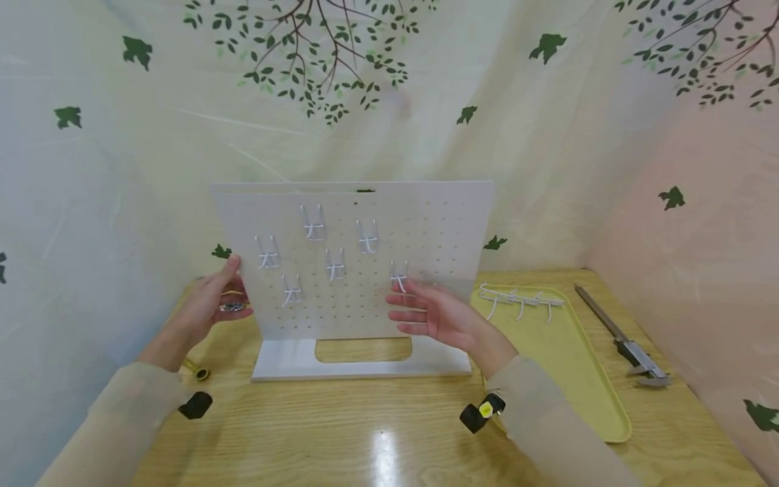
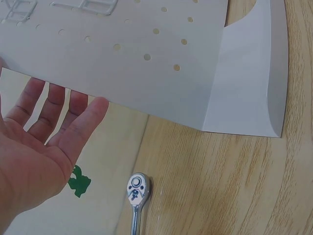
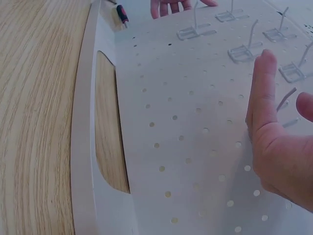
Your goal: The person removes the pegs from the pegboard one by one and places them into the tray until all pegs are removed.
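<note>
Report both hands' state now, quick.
Left hand: open, touching the edge of the pegboard.
Right hand: open, at the pegboard's rightmost hook.

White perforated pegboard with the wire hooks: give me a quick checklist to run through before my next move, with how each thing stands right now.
1. White perforated pegboard standing up on its flat white base: ok.
2. Left hand at the pegboard's left edge: ok.
3. Right hand up at the rightmost white wire hook on the board: ok.
4. That hook fully seated in its holes: cannot tell.
5. Yellow rectangular tray cleared of hooks: not ok, white wire hooks lie at its far end.
6. Grey metal caliper off the tray: ok.
</note>
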Demonstrator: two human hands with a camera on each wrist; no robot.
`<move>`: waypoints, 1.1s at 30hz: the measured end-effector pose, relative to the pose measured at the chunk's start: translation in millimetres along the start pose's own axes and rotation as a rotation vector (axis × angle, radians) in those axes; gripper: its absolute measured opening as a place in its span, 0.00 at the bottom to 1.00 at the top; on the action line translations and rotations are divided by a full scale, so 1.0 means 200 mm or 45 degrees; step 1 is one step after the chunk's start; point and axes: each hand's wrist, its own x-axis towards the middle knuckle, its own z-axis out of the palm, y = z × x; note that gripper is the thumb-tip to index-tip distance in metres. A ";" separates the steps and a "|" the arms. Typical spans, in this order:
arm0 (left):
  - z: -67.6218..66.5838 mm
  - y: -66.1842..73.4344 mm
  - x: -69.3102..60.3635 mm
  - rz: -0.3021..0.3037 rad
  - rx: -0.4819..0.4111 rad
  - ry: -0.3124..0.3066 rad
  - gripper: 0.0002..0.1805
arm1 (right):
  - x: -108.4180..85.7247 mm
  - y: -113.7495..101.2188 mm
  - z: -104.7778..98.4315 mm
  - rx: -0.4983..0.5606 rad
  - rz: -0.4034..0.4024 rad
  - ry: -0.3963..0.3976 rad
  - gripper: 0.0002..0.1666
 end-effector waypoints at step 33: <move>0.00 -0.01 0.01 0.008 -0.014 0.004 0.45 | 0.03 -0.02 0.02 0.020 0.034 0.091 0.23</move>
